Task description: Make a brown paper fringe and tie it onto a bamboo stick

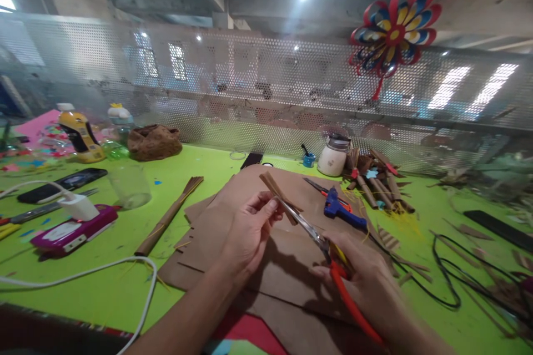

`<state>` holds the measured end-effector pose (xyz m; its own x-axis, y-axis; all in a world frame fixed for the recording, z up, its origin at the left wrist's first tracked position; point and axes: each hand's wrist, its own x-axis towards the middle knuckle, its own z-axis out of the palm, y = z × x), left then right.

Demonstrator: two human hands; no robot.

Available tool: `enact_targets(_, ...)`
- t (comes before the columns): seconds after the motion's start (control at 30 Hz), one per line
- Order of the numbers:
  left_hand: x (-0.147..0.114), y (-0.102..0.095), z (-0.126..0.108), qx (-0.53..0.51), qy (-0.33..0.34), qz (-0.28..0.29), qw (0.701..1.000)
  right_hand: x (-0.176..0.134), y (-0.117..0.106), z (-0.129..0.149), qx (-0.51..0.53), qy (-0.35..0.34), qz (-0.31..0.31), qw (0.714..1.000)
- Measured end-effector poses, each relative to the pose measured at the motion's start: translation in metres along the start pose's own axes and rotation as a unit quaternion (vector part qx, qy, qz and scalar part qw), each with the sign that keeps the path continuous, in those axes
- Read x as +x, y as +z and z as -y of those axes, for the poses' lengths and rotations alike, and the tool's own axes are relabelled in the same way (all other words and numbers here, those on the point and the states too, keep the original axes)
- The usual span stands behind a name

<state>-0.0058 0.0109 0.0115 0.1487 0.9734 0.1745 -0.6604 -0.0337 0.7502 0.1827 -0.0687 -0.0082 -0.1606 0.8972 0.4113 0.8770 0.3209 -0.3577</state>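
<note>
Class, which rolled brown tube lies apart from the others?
The lone tube left of the brown sheets; the others lie heaped beside the pale jar.

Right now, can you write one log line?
left hand: holds brown strips | right hand: holds scissors | below: brown sheets on green table

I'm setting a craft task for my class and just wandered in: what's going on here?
A person pinches some brown strips in the left hand, while the right hand holds scissors with the blades up against them. Brown sheets lie beneath both hands, with a blue glue gun on them. A brown roll lies to the left; more rolls are piled at the back right.
</note>
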Motion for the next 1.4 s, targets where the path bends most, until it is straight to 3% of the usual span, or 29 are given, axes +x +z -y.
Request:
enact_targets(0.77,-0.007,0.013,-0.011,0.030,-0.005,-0.009,1.000,-0.004,0.010,-0.002,-0.001,-0.035,-0.053,0.998)
enact_targets(1.4,-0.008,0.017,-0.023,0.095,0.020,-0.019,0.995,-0.004,0.001,0.003,-0.008,-0.022,-0.029,0.999)
